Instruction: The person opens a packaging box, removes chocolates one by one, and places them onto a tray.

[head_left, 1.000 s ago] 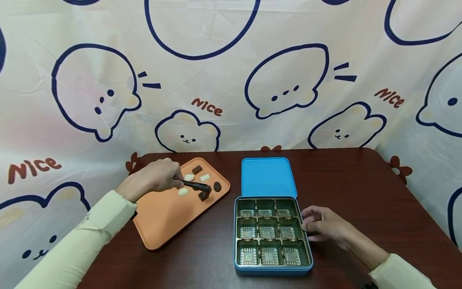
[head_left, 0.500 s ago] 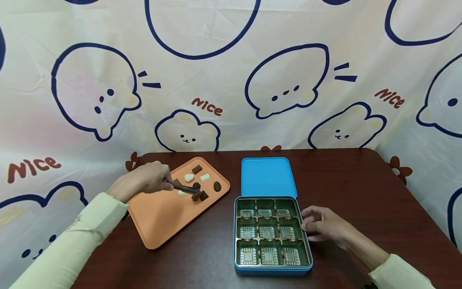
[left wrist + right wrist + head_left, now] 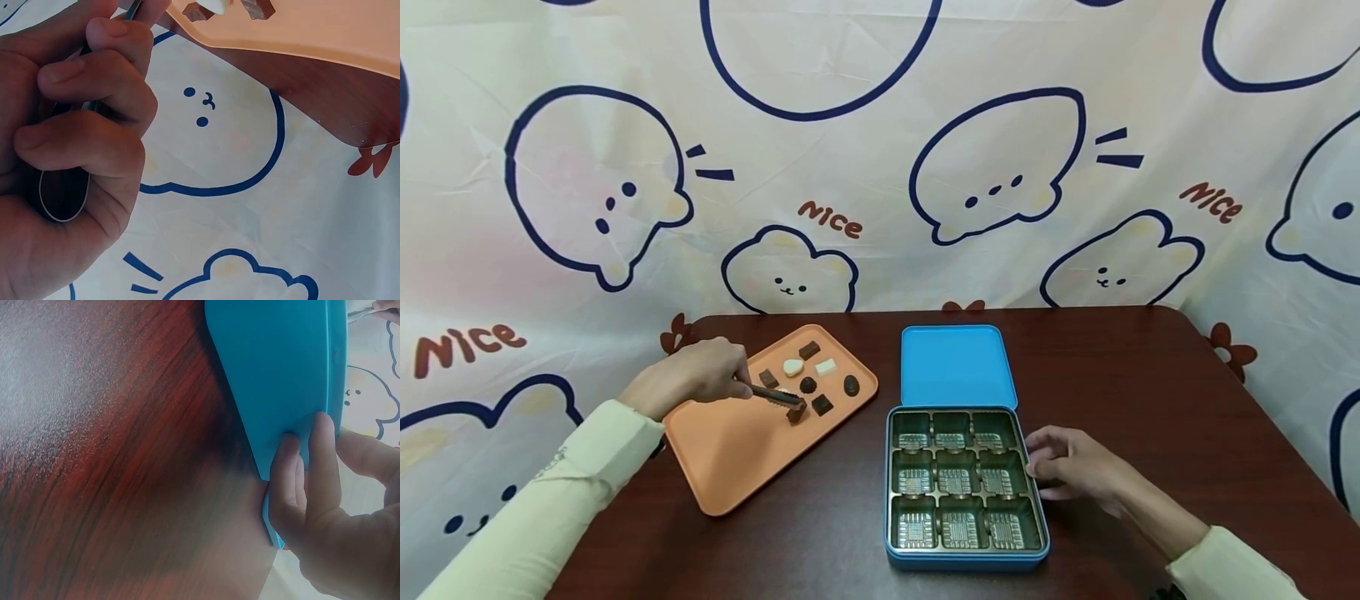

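Note:
In the head view my left hand (image 3: 703, 371) grips dark tongs (image 3: 775, 395) over the orange tray (image 3: 737, 450); its curled fingers show around the handle in the left wrist view. The tongs' tips are right at a brown chocolate (image 3: 795, 414) near the tray's front edge. A white chocolate lies partly hidden behind the tongs. My right hand (image 3: 1078, 468) touches the right side of the blue tin (image 3: 966, 563), fingers extended along its wall and one digit at the rim in the right wrist view. The tin's gold compartments (image 3: 955, 475) hold nothing.
More chocolates lie on the tray: a dark oval one (image 3: 851, 385), a round one (image 3: 807, 385), a brown square (image 3: 822, 405) and white pieces (image 3: 826, 367). The tin's blue lid (image 3: 957, 367) lies folded back behind it. A printed cloth (image 3: 880, 167) hangs behind the table (image 3: 1120, 375).
My left hand and the tongs have moved left and slightly down across the tray; the brown chocolate at the tips has shifted left, away from the brown square. My right hand stays at the tin.

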Available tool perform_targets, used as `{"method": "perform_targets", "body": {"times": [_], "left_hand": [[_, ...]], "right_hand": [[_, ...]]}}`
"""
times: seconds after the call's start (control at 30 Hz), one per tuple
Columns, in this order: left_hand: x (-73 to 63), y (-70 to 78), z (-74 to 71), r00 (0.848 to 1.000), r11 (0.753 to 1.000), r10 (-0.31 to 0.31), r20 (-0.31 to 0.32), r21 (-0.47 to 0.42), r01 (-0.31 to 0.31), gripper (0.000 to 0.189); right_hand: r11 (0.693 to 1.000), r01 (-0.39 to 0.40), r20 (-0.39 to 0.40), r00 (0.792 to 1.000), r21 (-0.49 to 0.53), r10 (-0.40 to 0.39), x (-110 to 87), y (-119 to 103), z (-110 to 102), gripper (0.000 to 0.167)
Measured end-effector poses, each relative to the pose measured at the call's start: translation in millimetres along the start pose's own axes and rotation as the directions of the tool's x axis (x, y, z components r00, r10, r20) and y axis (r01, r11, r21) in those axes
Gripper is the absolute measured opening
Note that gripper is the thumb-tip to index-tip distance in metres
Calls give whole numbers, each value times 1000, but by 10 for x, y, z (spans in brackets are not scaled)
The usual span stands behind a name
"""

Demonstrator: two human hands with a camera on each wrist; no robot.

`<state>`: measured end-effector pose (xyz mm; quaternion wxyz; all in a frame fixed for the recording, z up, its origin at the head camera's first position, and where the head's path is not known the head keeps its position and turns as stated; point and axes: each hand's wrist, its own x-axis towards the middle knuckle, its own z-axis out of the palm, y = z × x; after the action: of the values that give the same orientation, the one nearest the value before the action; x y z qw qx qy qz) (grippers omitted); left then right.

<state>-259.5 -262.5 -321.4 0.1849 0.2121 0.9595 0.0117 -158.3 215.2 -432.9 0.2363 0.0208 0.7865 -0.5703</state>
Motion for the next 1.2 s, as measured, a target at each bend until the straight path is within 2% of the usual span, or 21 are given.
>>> {"method": "perform_targets", "body": {"times": [0.4, 0.63, 0.7, 0.8, 0.93, 1.07, 1.2], "left_hand": [[62, 32, 107, 999, 999, -41, 22, 29, 41, 7], [61, 52, 93, 996, 997, -74, 52, 28, 73, 13], [51, 60, 86, 995, 996, -85, 42, 16, 85, 16], [50, 85, 71, 996, 996, -87, 3, -31, 87, 21], [56, 191, 109, 997, 995, -49, -62, -88, 44, 26], [58, 351, 198, 992, 997, -17, -126, -78, 7, 26], [67, 498, 282, 976, 999, 16, -216, -37, -24, 31]], "right_hand": [[1000, -2, 2, 1000, -10, 2, -3, -21, -10, 45], [1000, -3, 1, 1000, -15, 3, 8, -14, -25, 46], [1000, 5, 12, 1000, -12, -5, 7, -10, -31, 46], [1000, 10, 20, 1000, -6, -10, 1, -3, -30, 47], [1000, 0, 16, 1000, -3, 0, -3, -5, -28, 46], [1000, -4, 21, 1000, -2, 4, -1, -7, -28, 46], [1000, -3, 12, 1000, -3, 3, -1, -7, -22, 45]]}}
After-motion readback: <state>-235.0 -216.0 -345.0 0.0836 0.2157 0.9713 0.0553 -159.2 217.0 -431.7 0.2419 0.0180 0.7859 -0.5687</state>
